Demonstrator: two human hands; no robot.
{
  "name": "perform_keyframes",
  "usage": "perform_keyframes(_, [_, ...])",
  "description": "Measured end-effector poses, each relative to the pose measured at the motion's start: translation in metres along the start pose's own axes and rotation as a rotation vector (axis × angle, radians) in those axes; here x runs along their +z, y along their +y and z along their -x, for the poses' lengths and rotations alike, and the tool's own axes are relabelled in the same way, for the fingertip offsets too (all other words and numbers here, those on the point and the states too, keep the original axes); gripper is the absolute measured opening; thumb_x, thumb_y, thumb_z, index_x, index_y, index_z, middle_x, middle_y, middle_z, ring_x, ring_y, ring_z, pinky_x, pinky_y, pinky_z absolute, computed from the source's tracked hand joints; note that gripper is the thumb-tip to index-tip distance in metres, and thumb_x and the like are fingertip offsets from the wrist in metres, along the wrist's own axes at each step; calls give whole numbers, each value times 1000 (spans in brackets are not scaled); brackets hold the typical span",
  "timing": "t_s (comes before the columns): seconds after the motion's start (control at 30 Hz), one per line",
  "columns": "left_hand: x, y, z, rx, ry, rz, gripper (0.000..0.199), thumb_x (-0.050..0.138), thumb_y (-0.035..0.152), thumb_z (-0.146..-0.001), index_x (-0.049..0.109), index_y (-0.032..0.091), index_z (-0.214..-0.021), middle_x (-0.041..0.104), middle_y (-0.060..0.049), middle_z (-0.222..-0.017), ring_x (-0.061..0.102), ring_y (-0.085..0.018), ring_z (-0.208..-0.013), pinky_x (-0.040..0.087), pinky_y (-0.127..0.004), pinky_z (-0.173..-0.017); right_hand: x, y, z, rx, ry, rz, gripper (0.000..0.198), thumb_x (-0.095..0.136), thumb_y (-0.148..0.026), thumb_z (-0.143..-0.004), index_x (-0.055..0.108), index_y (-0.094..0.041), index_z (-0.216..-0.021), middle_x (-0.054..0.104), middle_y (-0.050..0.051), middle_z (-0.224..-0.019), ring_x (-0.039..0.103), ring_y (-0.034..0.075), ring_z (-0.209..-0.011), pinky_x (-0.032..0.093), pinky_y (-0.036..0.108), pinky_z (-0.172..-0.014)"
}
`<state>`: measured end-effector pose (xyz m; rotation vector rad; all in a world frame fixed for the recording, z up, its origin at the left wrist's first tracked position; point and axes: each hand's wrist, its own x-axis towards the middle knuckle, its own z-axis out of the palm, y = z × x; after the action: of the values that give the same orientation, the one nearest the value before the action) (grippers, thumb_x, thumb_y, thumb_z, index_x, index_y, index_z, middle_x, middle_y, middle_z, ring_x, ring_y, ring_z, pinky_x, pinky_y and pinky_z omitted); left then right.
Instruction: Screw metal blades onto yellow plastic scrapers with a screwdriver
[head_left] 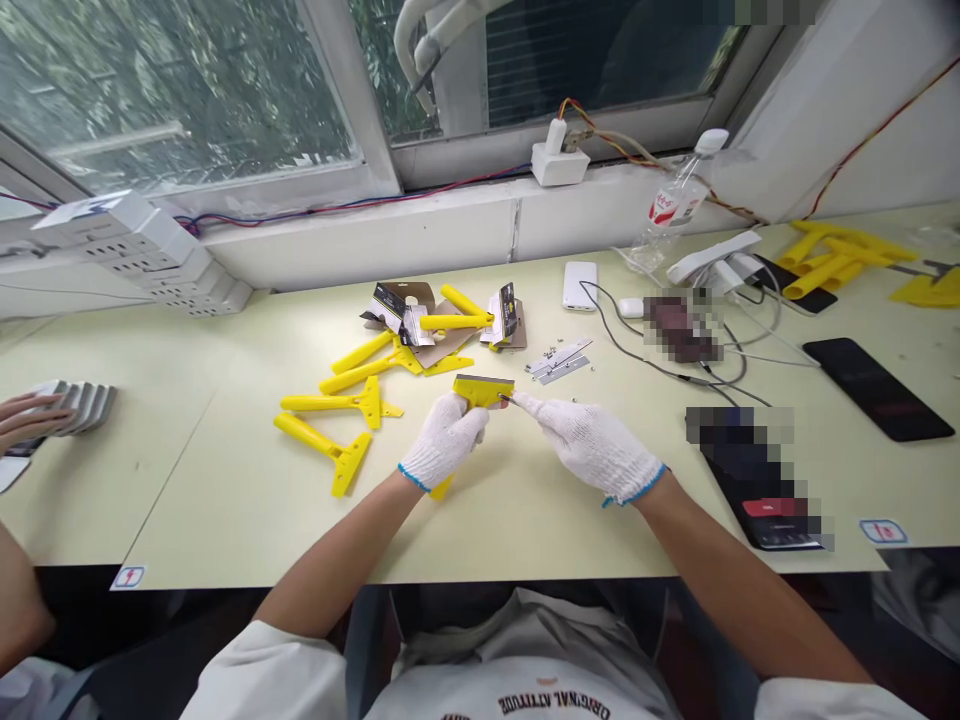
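My left hand (442,442), in a white knit glove, is closed around a yellow scraper (481,392). The scraper's wide head points away from me with a grey blade strip along its top edge, and the handle shows below the hand. My right hand (600,448), gloved too, pinches a thin dark tool (507,398) whose tip meets the right side of the scraper head. Most of that tool is hidden by the fingers. Beyond my hands lie flat metal blades (564,366) and several tiny screws (551,353). More yellow scrapers (351,462) rest to the left.
Opened cardboard packages (431,340) sit at the back centre. To the right are a white power bank (580,286), cables, phones (877,388) and a plastic bottle (675,205). White boxes (176,262) are stacked at back left. Another person's hand (34,415) touches grey parts at far left.
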<state>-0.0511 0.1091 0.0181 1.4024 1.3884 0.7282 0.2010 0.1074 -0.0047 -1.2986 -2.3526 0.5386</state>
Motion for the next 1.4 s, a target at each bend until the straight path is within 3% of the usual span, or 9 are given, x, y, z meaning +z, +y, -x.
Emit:
perform_keyframes(0.2, [0,1,4,104,45,-227,24,52,22,-92,57,20,-69,55,1,-61,52,-14,-59,39,-27,-59,-4,-7,2,-23,15,-14,39,63,-43,-112,71,-16,-140,72,11,-130,72,17,-112,63,36,-104])
perform_keyframes(0.37, [4,-2,7,240,186,-426,20,50,17,-95,70,19,-91,63,-1,-69,58,-18,-63,44,-30,-63,4,-12,1,0,94,-12,38,65,-42,-112,70,-14,-138,71,12,-132,71,18,-116,63,38,-106])
perform_keyframes(0.57, [8,-9,10,351,261,-502,42,51,15,-100,71,23,-136,81,-7,-101,76,-23,-82,61,-36,-84,14,-14,1,66,155,-23,35,65,-44,-111,72,-14,-128,72,11,-123,71,16,-110,63,35,-101])
perform_keyframes(0.67, [10,-15,11,416,305,-537,48,51,15,-102,66,25,-146,82,-11,-122,81,-26,-95,65,-40,-92,12,-15,4,95,163,-37,34,66,-45,-110,73,-14,-124,73,10,-119,71,16,-107,63,34,-98])
perform_keyframes(0.9, [15,-22,12,480,365,-598,46,51,17,-104,63,25,-148,81,-12,-131,82,-27,-108,67,-40,-97,4,-16,3,137,158,-66,33,65,-45,-111,73,-14,-115,73,7,-107,70,13,-95,62,30,-91])
perform_keyframes(1.1, [16,-23,12,511,368,-574,45,49,17,-105,62,23,-148,80,-14,-134,82,-32,-113,68,-47,-99,7,-23,-3,151,182,-119,17,60,-25,-108,66,-17,-94,72,6,-88,65,15,-77,52,27,-76])
perform_keyframes(1.27, [14,-27,10,558,398,-520,47,50,22,-107,62,38,-150,81,-5,-135,82,-31,-113,70,-47,-96,17,-20,0,166,253,-229,11,64,-22,-104,68,-18,-96,74,4,-91,70,17,-84,50,29,-80])
perform_keyframes(1.4, [15,-28,12,543,384,-485,44,49,21,-108,63,28,-149,78,-10,-141,80,-30,-120,67,-45,-104,19,-18,3,157,273,-178,13,65,-26,-105,74,-20,-99,77,4,-93,71,19,-82,46,29,-75])
